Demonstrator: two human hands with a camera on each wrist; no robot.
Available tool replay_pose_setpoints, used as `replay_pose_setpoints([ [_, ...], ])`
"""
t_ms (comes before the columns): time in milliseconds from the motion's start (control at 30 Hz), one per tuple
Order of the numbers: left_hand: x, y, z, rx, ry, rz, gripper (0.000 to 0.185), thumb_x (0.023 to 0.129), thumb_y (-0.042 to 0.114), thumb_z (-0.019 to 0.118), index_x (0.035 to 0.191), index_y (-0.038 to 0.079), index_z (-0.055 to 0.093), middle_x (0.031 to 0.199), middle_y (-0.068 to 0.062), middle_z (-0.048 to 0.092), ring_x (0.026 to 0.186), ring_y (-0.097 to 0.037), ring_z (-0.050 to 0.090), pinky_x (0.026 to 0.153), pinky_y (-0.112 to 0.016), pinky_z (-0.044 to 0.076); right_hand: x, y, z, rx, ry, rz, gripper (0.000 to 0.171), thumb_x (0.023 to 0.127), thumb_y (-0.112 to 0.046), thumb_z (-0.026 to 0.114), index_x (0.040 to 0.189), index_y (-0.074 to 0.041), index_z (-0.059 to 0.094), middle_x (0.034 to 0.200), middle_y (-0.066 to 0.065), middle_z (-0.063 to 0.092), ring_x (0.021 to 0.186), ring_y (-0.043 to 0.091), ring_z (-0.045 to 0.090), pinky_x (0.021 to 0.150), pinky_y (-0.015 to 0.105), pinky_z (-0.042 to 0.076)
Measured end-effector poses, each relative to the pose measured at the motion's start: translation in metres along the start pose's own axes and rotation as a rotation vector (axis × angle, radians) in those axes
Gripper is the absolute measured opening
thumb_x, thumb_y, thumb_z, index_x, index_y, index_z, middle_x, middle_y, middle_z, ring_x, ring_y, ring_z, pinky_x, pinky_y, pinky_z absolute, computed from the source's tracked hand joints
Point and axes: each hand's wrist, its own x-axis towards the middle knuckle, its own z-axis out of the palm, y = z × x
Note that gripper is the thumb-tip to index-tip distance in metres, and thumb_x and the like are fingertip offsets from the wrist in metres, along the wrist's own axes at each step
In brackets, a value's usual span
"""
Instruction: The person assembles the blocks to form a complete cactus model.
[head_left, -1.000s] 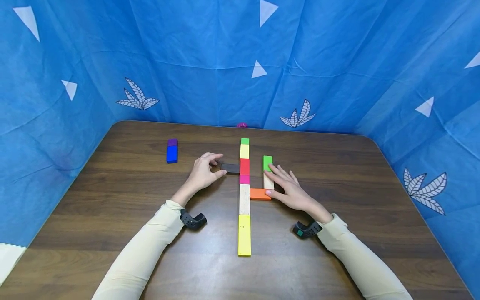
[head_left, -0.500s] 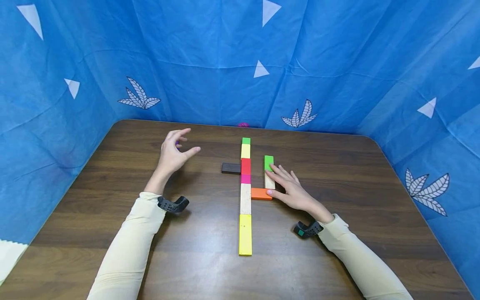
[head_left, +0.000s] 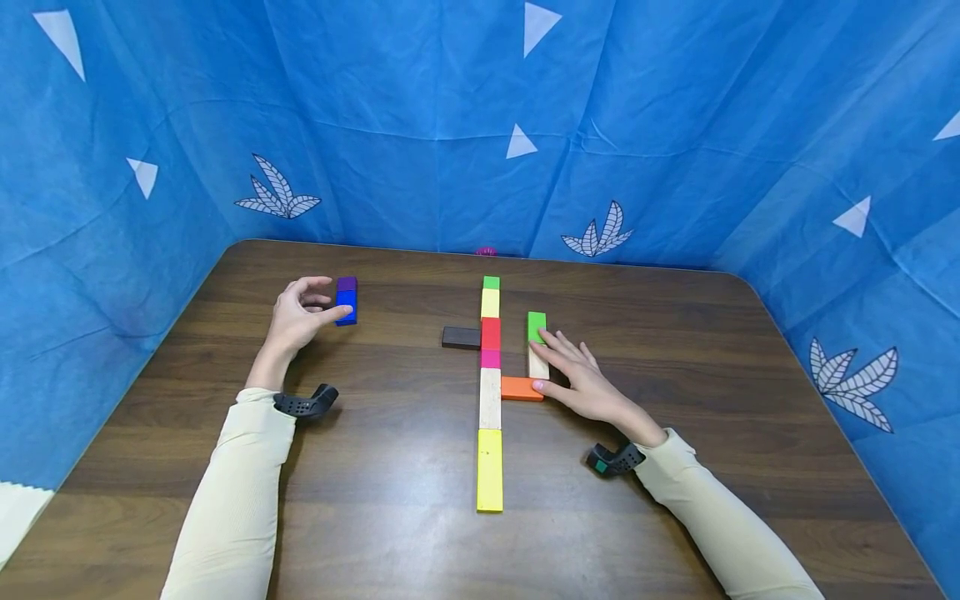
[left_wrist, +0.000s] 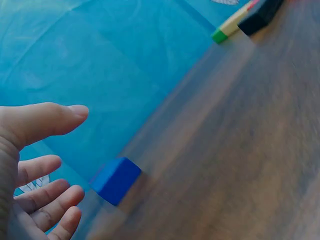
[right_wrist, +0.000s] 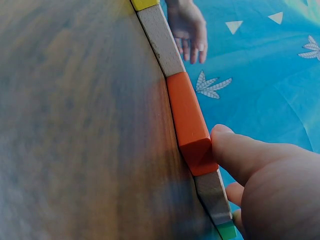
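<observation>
At the far left, my left hand point(head_left: 295, 318) hovers beside a blue block point(head_left: 347, 304), which has a purple block point(head_left: 347, 283) behind it. Its thumb and fingers are spread, and the left wrist view shows a gap between them and the blue block point(left_wrist: 116, 181). My right hand point(head_left: 588, 385) rests with fairly straight fingers by the blocks right of the centre line. Its thumb touches the end of an orange block point(head_left: 519, 388). The fingers lie at a cream block point(head_left: 537, 362) and a green block point(head_left: 537, 325), partly covering both.
A straight line of blocks runs up the table point(head_left: 390, 517): yellow point(head_left: 490, 471), cream point(head_left: 490, 398), pink point(head_left: 491, 358), red point(head_left: 491, 333), pale yellow point(head_left: 491, 302) and green point(head_left: 491, 282). A black block point(head_left: 461, 337) juts left from it. A blue curtain point(head_left: 420, 125) hangs behind.
My left hand has left the black block, swung far left over the blue and purple blocks, then come down to their left side. The right hand has stayed in place.
</observation>
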Motion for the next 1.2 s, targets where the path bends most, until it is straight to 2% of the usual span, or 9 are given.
replay_pose_setpoints([
  [100,0.001,-0.005,0.002,0.025,-0.054,-0.014,0.068,0.068,0.040,0.074,0.122,0.008,0.048,0.117,-0.013,0.047,0.099,-0.024,0.050,0.072,-0.024,0.042,0.000,0.000,0.000,-0.002,-0.002,0.000,0.062,0.086,-0.042,0.053,0.139,-0.019,0.031,0.149,0.002,0.016,0.136,0.029,0.008,0.103,0.058,0.000],
  [200,0.002,-0.008,0.004,0.051,-0.082,-0.004,0.070,0.067,0.041,0.074,0.123,0.007,0.047,0.117,-0.014,0.046,0.099,-0.026,0.048,0.076,-0.030,0.041,0.001,0.000,0.000,-0.007,-0.004,0.000,0.063,0.085,-0.043,0.053,0.139,-0.019,0.031,0.149,0.002,0.016,0.136,0.030,0.008,0.103,0.059,0.000],
  [333,0.002,-0.009,0.005,0.063,-0.102,0.008,0.073,0.067,0.041,0.074,0.124,0.006,0.046,0.117,-0.014,0.047,0.101,-0.027,0.046,0.080,-0.035,0.040,0.001,0.000,-0.001,-0.007,0.000,0.000,0.063,0.085,-0.043,0.053,0.139,-0.019,0.031,0.149,0.001,0.016,0.136,0.029,0.008,0.103,0.059,0.000],
  [767,0.003,-0.009,0.006,0.057,-0.171,0.014,0.080,0.064,0.035,0.078,0.129,0.004,0.042,0.119,-0.016,0.046,0.103,-0.030,0.044,0.087,-0.041,0.038,0.001,0.000,-0.001,-0.004,0.008,0.002,0.062,0.085,-0.043,0.053,0.139,-0.020,0.031,0.149,0.001,0.017,0.136,0.029,0.009,0.103,0.059,0.000],
  [900,0.004,-0.009,0.004,0.057,-0.195,0.006,0.080,0.066,0.031,0.077,0.132,0.005,0.039,0.119,-0.016,0.046,0.104,-0.030,0.043,0.089,-0.042,0.037,0.001,0.000,0.000,-0.002,0.007,0.002,0.062,0.085,-0.044,0.052,0.139,-0.020,0.031,0.149,0.000,0.017,0.136,0.028,0.009,0.103,0.059,0.000],
  [1100,0.005,-0.011,0.002,0.077,-0.243,0.029,0.073,0.073,0.017,0.072,0.134,0.003,0.036,0.117,-0.021,0.048,0.105,-0.034,0.044,0.089,-0.044,0.035,0.001,0.000,0.000,-0.009,0.005,-0.003,0.063,0.086,-0.044,0.052,0.139,-0.020,0.031,0.149,0.001,0.017,0.136,0.029,0.009,0.103,0.059,0.001],
  [1200,0.005,-0.012,0.001,0.074,-0.265,0.035,0.068,0.076,0.013,0.069,0.134,0.001,0.036,0.117,-0.023,0.048,0.104,-0.035,0.045,0.087,-0.039,0.037,0.000,0.000,0.000,-0.008,0.003,-0.004,0.063,0.086,-0.043,0.053,0.139,-0.020,0.031,0.149,0.002,0.017,0.136,0.030,0.009,0.103,0.059,0.001],
])
